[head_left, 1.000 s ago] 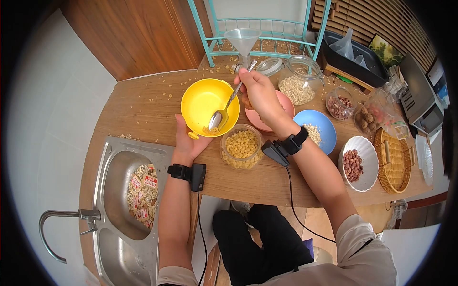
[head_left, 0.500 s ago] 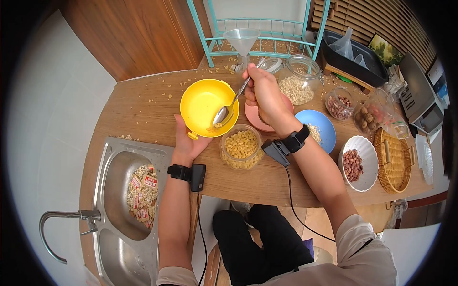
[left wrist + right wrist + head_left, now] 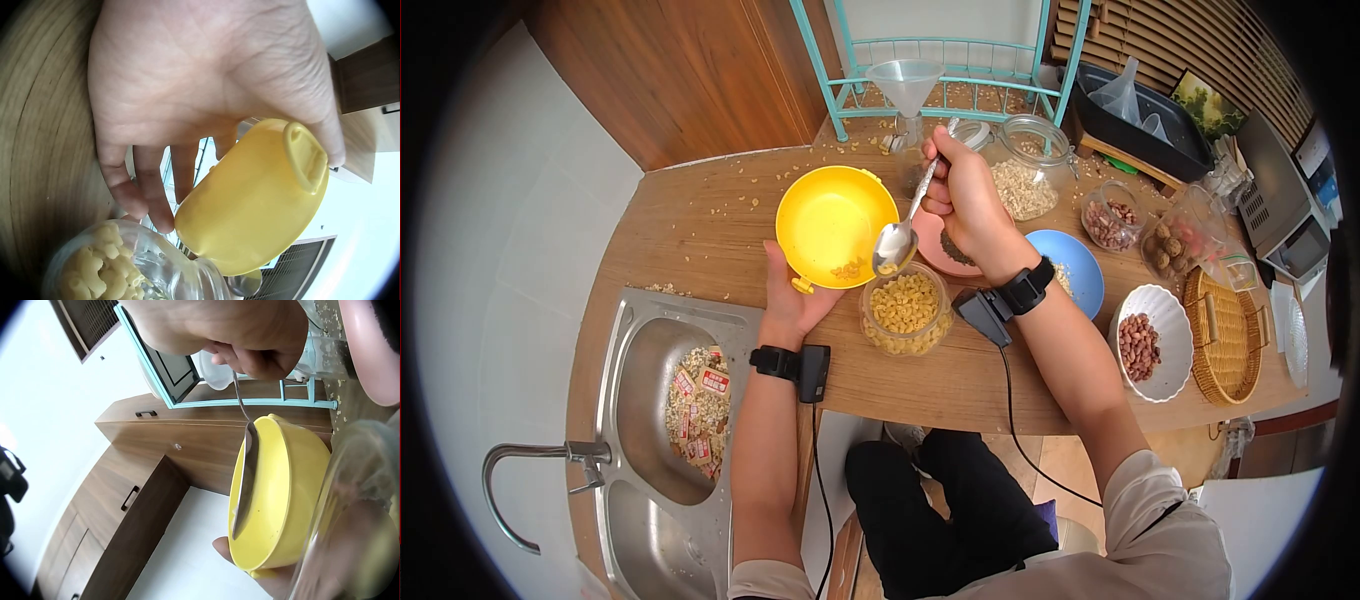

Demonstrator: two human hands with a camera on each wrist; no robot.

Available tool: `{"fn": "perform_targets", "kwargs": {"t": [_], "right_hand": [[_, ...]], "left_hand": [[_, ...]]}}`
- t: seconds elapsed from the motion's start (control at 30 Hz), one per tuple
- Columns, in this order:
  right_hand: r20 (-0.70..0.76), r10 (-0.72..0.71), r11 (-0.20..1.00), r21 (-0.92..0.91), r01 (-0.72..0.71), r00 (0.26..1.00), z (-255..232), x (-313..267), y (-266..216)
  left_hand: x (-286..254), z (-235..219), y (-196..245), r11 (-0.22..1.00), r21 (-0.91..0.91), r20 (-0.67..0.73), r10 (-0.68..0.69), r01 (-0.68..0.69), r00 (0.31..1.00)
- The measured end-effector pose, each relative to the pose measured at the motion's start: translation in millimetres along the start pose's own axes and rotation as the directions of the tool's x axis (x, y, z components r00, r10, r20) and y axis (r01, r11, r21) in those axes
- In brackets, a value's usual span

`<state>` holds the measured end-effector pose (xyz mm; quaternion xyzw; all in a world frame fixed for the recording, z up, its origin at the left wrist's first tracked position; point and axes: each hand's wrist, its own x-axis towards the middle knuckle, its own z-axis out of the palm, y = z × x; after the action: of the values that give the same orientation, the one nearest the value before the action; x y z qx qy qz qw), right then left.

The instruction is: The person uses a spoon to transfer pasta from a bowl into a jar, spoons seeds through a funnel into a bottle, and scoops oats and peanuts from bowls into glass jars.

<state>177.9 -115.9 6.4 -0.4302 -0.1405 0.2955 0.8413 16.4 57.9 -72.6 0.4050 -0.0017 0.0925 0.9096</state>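
In the head view my left hand (image 3: 795, 292) holds the yellow bowl (image 3: 830, 222) from below, thumb at its left side; a few macaroni pieces (image 3: 849, 270) lie in it. The left wrist view shows the bowl's outside (image 3: 250, 200) against the palm, fingers spread beneath. My right hand (image 3: 968, 192) pinches the handle of a metal spoon (image 3: 895, 246), whose bowl, with some macaroni in it, is at the yellow bowl's right rim, over the edge of a clear tub of macaroni (image 3: 905, 305). In the right wrist view the spoon (image 3: 249, 481) overlaps the yellow bowl.
Right of the tub are a pink plate (image 3: 935, 253), a blue plate (image 3: 1083, 270), a white bowl of nuts (image 3: 1165, 365) and a wicker basket (image 3: 1226, 340). Behind stand an oat jar (image 3: 1025, 188), a funnel (image 3: 907, 85) and a teal rack (image 3: 833, 100). A sink (image 3: 635, 400) lies left.
My right hand has moved the spoon rightward, from inside the yellow bowl to its right rim beside the tub. The left hand and bowl have barely moved.
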Motion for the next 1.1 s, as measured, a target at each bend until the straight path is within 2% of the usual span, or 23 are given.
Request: {"fn": "perform_targets", "kwargs": {"t": [0.2, 0.27, 0.4, 0.5, 0.57, 0.6, 0.67, 0.8, 0.9, 0.97, 1.1], "right_hand": [[-0.029, 0.012, 0.994, -0.105, -0.015, 1.000, 5.6, -4.6, -5.6], [0.035, -0.023, 0.991, -0.130, 0.027, 0.999, 5.7, -4.5, -5.5], [0.035, -0.047, 0.978, -0.203, 0.053, 0.998, 13.4, -13.6, -11.4], [0.052, -0.111, 0.950, -0.288, 0.122, 0.992, 14.8, -15.4, -10.9], [0.133, -0.320, 0.844, -0.410, 0.346, 0.938, 17.0, -14.9, -7.1], [0.133, -0.320, 0.844, -0.410, 0.346, 0.938, 18.9, -17.0, -7.4], [0.205, -0.380, 0.807, -0.403, 0.432, 0.902, 23.2, -23.5, -9.9], [0.210, -0.423, 0.795, -0.382, 0.472, 0.882, 24.8, -27.1, -9.5], [0.175, -0.457, 0.796, -0.357, 0.488, 0.872, 23.9, -27.2, -8.9], [0.123, -0.549, 0.780, -0.282, 0.559, 0.827, 26.6, -25.9, -8.0], [0.124, -0.523, 0.780, -0.329, 0.532, 0.843, 23.1, -22.3, -1.7]], "left_hand": [[-0.6, 3.4, 1.3, 1.000, -0.005, -0.007, -0.001, 0.001, 1.000], [0.2, 3.6, 1.0, 1.000, 0.007, 0.000, 0.002, -0.002, 1.000], [-0.3, 4.2, 1.3, 1.000, 0.013, 0.010, 0.007, -0.007, 1.000], [-0.2, 4.4, 1.2, 1.000, 0.011, 0.011, 0.006, -0.006, 1.000], [-0.6, 4.0, 1.7, 1.000, 0.009, 0.010, 0.005, -0.005, 1.000], [-0.4, 3.9, 1.7, 1.000, 0.015, 0.016, 0.005, -0.005, 1.000], [0.1, 4.4, 1.5, 1.000, 0.021, 0.022, 0.005, -0.006, 1.000], [0.4, 4.1, 1.7, 1.000, 0.011, 0.024, 0.006, -0.006, 1.000], [0.0, 4.1, 1.6, 1.000, 0.008, 0.025, 0.005, -0.005, 1.000], [-0.2, 4.3, 1.7, 1.000, 0.013, 0.025, 0.008, -0.008, 1.000], [-0.7, 4.9, 1.5, 1.000, 0.014, 0.020, 0.016, -0.016, 1.000]]}}
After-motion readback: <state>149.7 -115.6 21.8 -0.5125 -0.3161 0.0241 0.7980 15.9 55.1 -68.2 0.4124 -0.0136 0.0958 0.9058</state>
